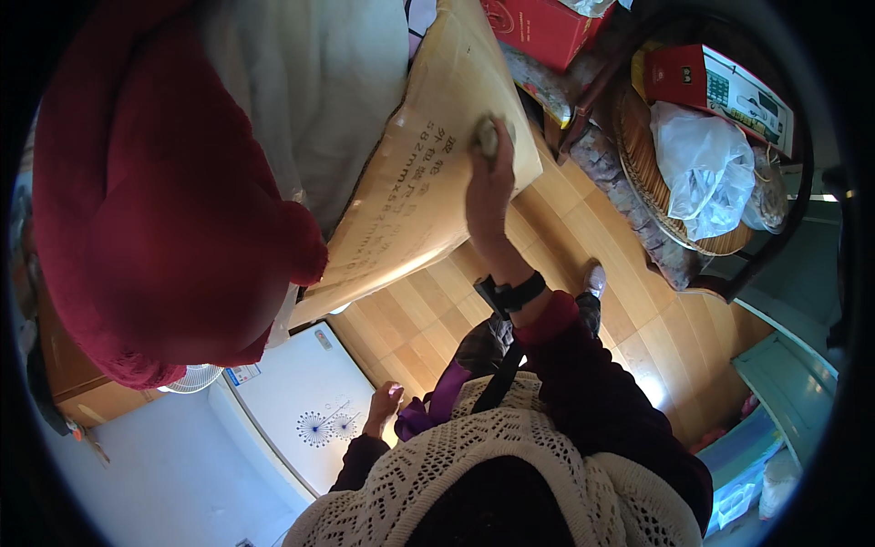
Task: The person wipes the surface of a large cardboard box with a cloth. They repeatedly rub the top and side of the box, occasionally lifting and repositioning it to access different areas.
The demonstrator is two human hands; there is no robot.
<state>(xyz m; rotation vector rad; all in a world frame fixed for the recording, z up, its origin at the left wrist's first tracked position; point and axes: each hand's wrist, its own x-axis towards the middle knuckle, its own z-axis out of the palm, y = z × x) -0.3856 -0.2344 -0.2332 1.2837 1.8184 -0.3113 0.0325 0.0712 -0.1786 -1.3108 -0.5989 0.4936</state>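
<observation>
My right hand [490, 195] reaches out over the side of a large cardboard carton [417, 164], a dark band around its wrist. Its fingers close around a small greyish object [487, 137] held against the cardboard. Motion blur keeps me from telling what that object is. The carton bears printed writing, and pale cloth [307, 89] covers it beyond a dark edge. My left hand [384, 409] hangs low, next to the white fridge [311, 403] with its dandelion pattern. Its fingers are partly curled, and whether they hold anything is not visible. Purple fabric [424, 414] lies close beside it.
Dark red plush fabric [171, 225] bulks at the left, above a white fan [193, 378]. On the right, a chair holds a woven tray [636, 164] with a plastic bag [704, 164] and a red box [673, 75]. Below is wood-patterned floor [410, 321].
</observation>
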